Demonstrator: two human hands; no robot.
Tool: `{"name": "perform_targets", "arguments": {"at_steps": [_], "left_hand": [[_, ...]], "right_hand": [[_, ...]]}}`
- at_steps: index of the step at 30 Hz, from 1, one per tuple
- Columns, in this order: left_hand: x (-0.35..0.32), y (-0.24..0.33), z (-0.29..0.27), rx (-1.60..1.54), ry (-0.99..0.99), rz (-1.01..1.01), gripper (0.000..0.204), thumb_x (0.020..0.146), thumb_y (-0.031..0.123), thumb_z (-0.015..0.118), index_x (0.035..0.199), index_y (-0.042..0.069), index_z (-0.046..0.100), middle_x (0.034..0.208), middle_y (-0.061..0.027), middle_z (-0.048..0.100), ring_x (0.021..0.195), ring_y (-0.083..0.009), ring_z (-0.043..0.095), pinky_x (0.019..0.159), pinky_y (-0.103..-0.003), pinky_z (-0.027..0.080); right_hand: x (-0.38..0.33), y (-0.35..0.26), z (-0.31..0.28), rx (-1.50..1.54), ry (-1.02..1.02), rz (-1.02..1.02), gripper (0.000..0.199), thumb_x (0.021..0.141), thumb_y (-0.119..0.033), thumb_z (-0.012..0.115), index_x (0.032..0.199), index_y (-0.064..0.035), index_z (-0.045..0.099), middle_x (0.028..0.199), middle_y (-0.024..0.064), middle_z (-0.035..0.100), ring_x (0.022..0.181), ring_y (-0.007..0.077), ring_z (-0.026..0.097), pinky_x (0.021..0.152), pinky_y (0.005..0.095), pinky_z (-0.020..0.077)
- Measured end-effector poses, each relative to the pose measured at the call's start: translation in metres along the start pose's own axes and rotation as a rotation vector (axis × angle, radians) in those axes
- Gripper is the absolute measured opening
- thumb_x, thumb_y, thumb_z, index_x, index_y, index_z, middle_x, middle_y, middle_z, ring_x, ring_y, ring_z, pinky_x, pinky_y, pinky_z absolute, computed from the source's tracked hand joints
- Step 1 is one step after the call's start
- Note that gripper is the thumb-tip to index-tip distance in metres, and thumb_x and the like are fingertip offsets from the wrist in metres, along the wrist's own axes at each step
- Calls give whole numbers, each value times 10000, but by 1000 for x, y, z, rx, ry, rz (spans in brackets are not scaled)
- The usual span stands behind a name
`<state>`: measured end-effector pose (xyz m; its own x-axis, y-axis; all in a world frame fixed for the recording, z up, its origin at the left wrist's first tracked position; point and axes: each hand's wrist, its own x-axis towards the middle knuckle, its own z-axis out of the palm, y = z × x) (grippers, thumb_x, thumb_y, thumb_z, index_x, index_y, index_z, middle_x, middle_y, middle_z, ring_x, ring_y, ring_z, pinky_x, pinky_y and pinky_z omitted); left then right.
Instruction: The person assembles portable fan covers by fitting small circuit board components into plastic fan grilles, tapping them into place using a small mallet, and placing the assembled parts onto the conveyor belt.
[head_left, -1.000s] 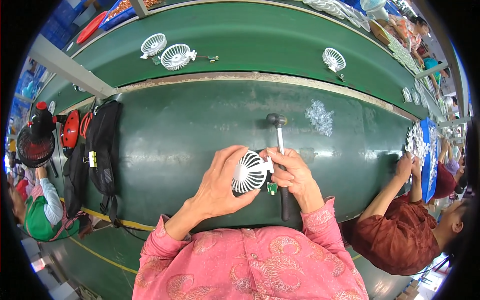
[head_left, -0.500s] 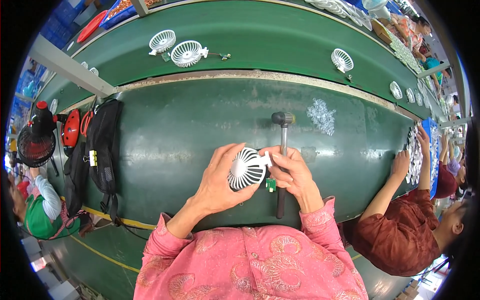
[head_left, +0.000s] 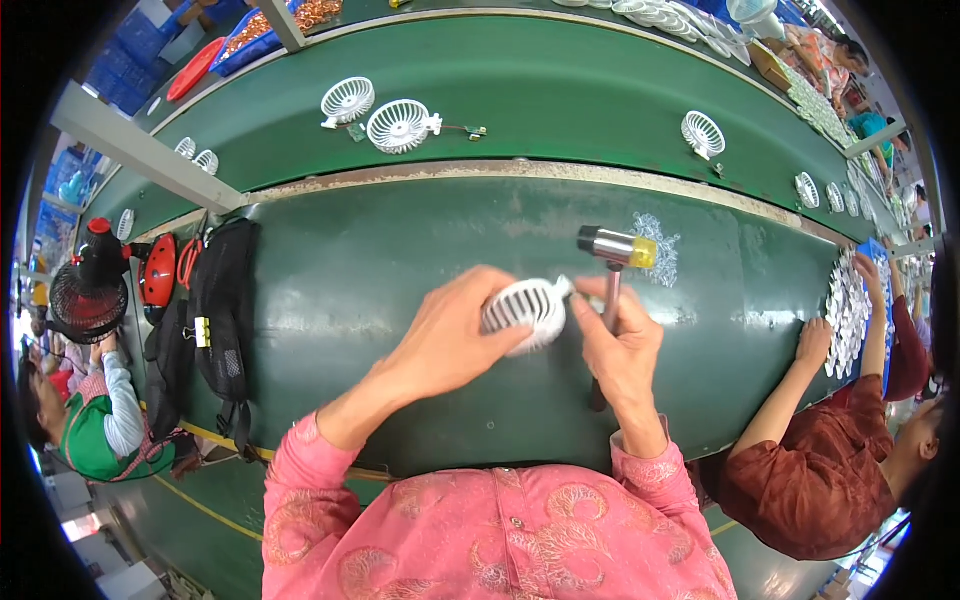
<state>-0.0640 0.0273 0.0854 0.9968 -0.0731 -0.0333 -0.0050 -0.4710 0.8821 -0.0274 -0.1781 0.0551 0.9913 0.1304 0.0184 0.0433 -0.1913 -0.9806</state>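
Observation:
A white slotted fan housing (head_left: 537, 316) is gripped in my left hand (head_left: 435, 335), fingers behind it and thumb along its near side. My right hand (head_left: 625, 350) is closed round the handle of a two-faced mallet (head_left: 618, 247), which has a metal head with a black end and a yellow end. Its thumb and finger are at the small neck on the right of the housing, blurred by motion. Whether they pinch that neck I cannot tell. Just beyond the mallet head lies a heap of small clear plastic pieces (head_left: 652, 226), partly covered by it.
More white fan housings (head_left: 400, 127) with small circuit boards lie on the green belt (head_left: 560, 100) past the table's raised edge. A black bag (head_left: 222, 300) and small fan (head_left: 90, 295) stand left. A co-worker (head_left: 815, 470) handles white parts (head_left: 848, 310) at right.
The mallet has been raised and turned, so its yellow end now shows. The housing has tilted in my left hand and moved slightly right. The green circuit board below it is no longer visible.

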Motion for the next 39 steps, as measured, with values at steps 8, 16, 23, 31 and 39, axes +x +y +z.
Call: {"name": "perform_targets", "arguments": {"at_steps": [8,16,23,31,39], "left_hand": [[135,-19,-16,587,409,425,527,797,118,669,1273,0,476,1284,-202,477,1182,-391,486,970,-462,449],[141,-104,-56,657,528,3,472,803,85,636,1233,-50,496,1140,-256,557,1064,-420,529,908,-488,458],[76,-60,-49,577,506,341,137,799,-26,593,926,19,571,971,-155,575,972,-350,540,814,-430,451],[-9,11,-10,492,124,615,232,707,-61,631,916,23,575,984,-125,583,889,-329,548,743,-421,455],[-48,10,5,-651,76,-80,639,946,88,593,1466,-3,233,1269,-171,564,822,-183,652,665,-289,540]], "right_hand": [[4,-11,-12,196,79,63,165,913,-26,664,1075,1,674,709,-49,545,459,6,407,402,204,278],[3,-4,-11,301,-13,217,171,930,-44,648,1086,24,660,675,-27,590,432,3,389,384,204,265],[11,-7,-9,279,-101,246,248,972,-129,590,1149,41,627,806,130,702,354,29,368,321,211,281],[14,-19,-5,599,-372,285,353,968,-249,600,1164,43,564,666,13,541,340,32,313,302,217,297],[7,-25,-15,674,-358,321,342,969,-238,616,1167,39,590,680,11,571,361,25,359,311,204,320]]}}
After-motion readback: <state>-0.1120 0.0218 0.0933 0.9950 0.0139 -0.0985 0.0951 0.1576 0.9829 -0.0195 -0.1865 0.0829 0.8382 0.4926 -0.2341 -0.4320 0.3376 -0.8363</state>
